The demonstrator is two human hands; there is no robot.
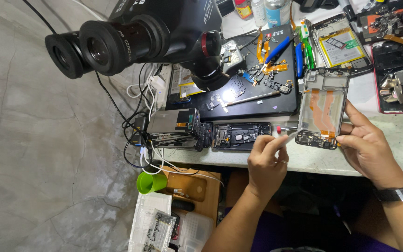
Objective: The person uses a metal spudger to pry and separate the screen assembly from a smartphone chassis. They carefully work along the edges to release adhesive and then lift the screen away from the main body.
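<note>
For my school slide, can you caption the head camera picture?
Right hand holds an opened phone frame; left hand pinches a small tool beside it.

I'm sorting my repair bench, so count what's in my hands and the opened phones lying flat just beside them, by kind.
Opened phone frame in right hand: 1
Thin tool in left hand: 1
Opened phones lying flat: 2
Total: 4

Opened phone (323, 108) held above bench edge (313, 163) — microscope (155, 32) to left, work mat (257, 100) behind.
</note>
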